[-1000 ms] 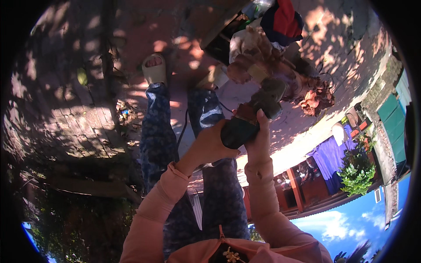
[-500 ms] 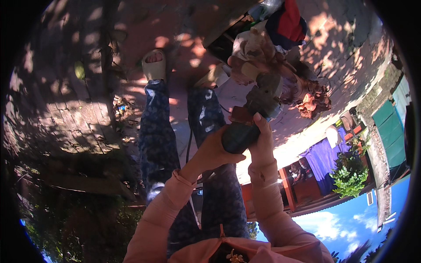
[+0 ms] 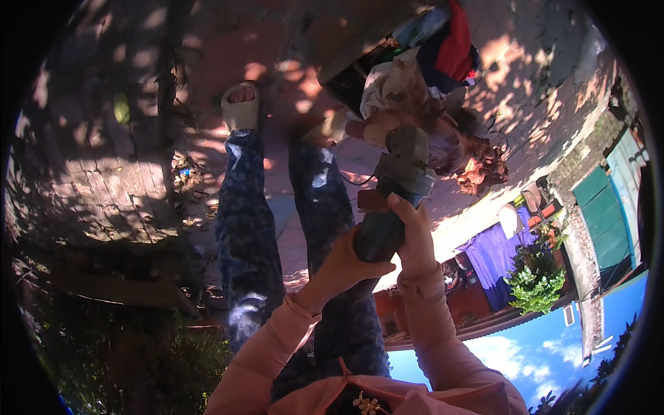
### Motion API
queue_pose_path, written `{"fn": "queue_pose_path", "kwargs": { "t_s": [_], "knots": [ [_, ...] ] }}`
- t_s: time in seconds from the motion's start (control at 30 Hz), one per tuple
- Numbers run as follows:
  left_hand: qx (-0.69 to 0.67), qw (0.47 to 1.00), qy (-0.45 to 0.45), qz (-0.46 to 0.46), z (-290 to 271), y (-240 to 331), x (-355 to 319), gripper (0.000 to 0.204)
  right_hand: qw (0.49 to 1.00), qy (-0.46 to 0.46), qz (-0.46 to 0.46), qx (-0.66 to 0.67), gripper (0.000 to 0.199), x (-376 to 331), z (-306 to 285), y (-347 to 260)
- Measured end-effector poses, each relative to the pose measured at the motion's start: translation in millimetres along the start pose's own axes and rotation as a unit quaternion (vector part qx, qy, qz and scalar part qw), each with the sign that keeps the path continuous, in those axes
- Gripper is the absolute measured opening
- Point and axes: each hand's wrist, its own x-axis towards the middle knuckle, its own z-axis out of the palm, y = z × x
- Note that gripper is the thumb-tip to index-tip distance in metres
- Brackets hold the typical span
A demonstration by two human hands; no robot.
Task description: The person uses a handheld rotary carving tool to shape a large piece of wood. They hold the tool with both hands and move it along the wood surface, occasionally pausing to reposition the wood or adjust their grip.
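Both hands, left hand [image 3: 346, 259] and right hand [image 3: 413, 232], are clamping the dark-green angle grinder [image 3: 391, 200] at frame centre, its disc nearing the piled fabric [image 3: 408, 76], likely risking a snag.

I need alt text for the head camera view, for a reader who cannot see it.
Both hands, left hand and right hand, grip a dark green angle grinder above a paved brick ground. Below are legs in blue patterned trousers, a pale sandal, and another person crouching nearby.
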Motion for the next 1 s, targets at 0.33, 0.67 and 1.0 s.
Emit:
{"fn": "queue_pose_path", "kwargs": {
  "t_s": [0.33, 0.67, 1.0],
  "knots": [
    [-0.058, 0.997, -0.021, -0.041, 18.9, 25.7, 53.7, 0.061, 0.999, 0.012, 0.047, -0.002, 0.037, 41.9, -4.8, -38.3],
    [-0.104, 0.994, 0.026, -0.021, 36.0, 21.3, 26.2, 0.056, 0.995, 0.012, 0.071, -0.073, 0.033, 28.8, 1.5, -47.8],
    [-0.233, 0.972, -0.021, -0.034, 40.7, 59.8, 58.6, 0.048, 0.990, -0.018, 0.044, -0.135, 0.034, 61.1, 8.6, -77.7]
  ]
}}
